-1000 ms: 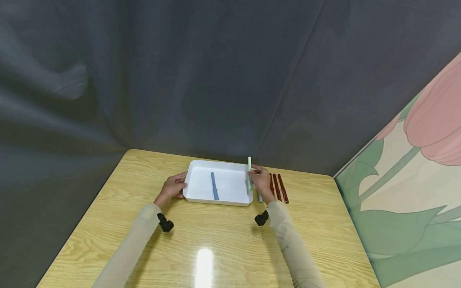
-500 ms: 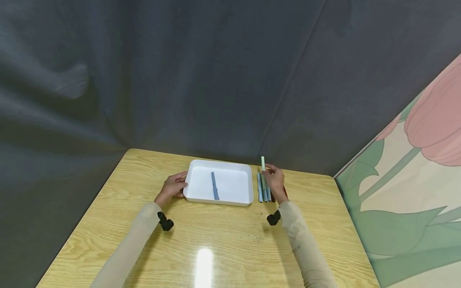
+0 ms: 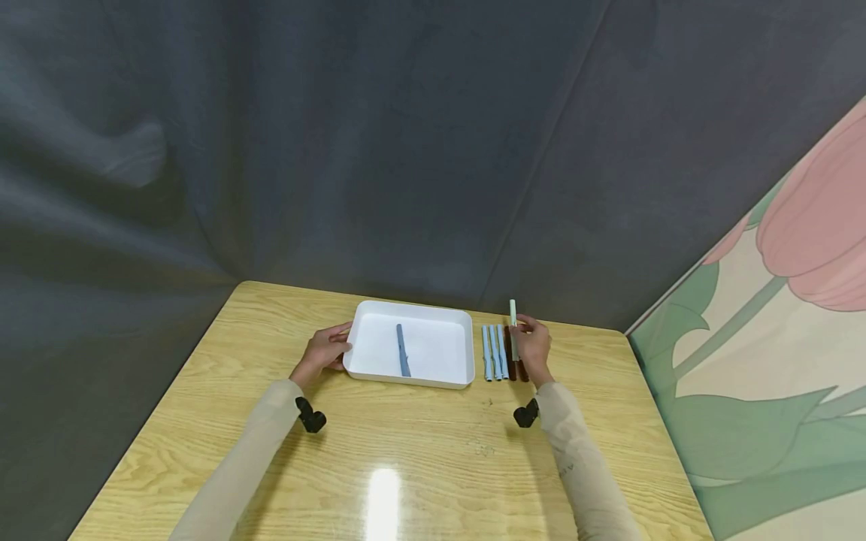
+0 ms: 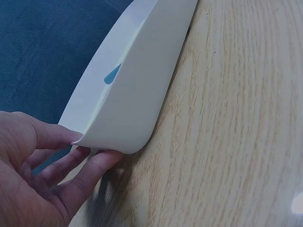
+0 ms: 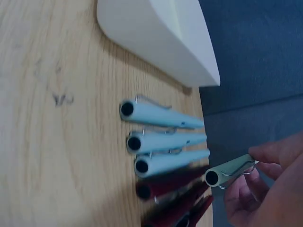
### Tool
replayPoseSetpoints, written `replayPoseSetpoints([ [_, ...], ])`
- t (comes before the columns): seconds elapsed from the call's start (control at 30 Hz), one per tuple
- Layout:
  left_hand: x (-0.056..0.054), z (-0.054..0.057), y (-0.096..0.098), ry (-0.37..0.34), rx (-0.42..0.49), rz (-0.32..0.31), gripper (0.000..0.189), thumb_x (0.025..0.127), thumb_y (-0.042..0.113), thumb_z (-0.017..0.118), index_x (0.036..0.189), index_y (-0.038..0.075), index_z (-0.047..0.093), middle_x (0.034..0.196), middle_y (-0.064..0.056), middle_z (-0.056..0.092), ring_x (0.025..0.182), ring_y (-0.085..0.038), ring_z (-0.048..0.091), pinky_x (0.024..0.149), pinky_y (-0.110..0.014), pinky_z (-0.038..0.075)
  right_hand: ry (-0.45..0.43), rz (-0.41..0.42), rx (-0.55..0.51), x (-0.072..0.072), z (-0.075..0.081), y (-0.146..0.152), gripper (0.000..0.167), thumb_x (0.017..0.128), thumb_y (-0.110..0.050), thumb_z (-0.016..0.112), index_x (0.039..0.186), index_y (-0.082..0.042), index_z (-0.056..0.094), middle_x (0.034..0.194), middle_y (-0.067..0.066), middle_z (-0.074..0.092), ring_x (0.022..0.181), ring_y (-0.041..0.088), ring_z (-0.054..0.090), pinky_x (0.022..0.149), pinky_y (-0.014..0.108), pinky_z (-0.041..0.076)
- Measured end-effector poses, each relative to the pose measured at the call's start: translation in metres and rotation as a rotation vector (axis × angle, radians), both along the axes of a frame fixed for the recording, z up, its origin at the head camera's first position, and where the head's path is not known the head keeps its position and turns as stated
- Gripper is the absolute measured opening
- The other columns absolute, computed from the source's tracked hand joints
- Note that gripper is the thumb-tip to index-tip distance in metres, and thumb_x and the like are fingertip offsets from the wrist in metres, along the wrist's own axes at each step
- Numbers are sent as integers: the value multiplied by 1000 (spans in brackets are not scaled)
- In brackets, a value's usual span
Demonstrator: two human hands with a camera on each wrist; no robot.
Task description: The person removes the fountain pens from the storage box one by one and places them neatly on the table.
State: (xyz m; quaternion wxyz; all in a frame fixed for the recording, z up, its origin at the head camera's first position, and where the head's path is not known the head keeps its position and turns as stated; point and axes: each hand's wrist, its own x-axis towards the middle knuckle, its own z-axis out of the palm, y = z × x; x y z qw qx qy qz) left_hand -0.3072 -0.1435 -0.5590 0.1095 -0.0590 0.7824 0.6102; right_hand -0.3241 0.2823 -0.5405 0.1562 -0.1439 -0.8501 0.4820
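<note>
My left hand (image 3: 322,352) grips the left end of a white tray (image 3: 413,382); in the left wrist view its fingers pinch the tray's corner at rim and underside. One blue pen (image 3: 403,350) lies inside the tray. Right of the tray, my right hand (image 3: 532,348) pinches a light green pen (image 5: 232,169) with a wire clip, its dark round end pointing away from the fingers. That pen is held over a row of dark red pens (image 5: 170,185), partly hidden behind it and the hand. Several light blue pens (image 5: 165,114) lie between the red ones and the tray.
The wooden table (image 3: 433,451) ends at its back edge against a dark grey curtain (image 3: 379,150). A flower-patterned panel (image 3: 764,361) stands along the right side. Faint dark marks (image 5: 61,99) show on the tabletop.
My right hand has carried the green pen from the tray's right end rightward, past the blue pens, to above the red ones. The left hand and tray stay put.
</note>
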Motion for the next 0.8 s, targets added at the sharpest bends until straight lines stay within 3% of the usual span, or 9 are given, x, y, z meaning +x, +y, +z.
replayPoseSetpoints([
  [0.37,1,1,2,2,-48,-3,57,102,3,59,158,9,48,146,-27,59,85,-22,74,52,-23,56,-21,10,192,10,-5,33,35,100,-7,65,133,2,70,111,28,73,82,37,69,59,25,44],
  [0.67,1,1,3,1,-51,-9,58,102,3,59,158,10,48,146,-28,59,86,-23,74,53,-24,57,-62,7,228,21,-10,57,34,99,-3,62,131,7,68,113,32,72,89,44,69,57,26,44],
  [0.8,0,0,2,2,-52,-6,58,102,3,59,158,10,48,146,-29,58,83,-19,74,52,-24,57,-96,12,224,23,-15,58,34,100,-3,60,132,8,68,113,31,72,91,44,70,62,34,52],
])
